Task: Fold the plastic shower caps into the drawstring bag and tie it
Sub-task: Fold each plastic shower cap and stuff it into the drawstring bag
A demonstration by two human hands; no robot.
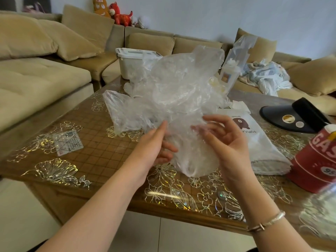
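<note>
A big crumpled bundle of clear plastic shower caps is lifted above the table. Its lower part bulges down between my hands. My left hand grips the plastic from the left, lower fingers curled into it. My right hand is at the bundle's right side with fingers bent, their tips in the film. The white drawstring bag with a brown bear print lies flat on the table to the right, partly behind my right hand.
The wooden table has a clear floral cover. On it are a white lidded bin at the back, a clear bottle package, a black visor, a red tin and a small card. Beige sofas surround it.
</note>
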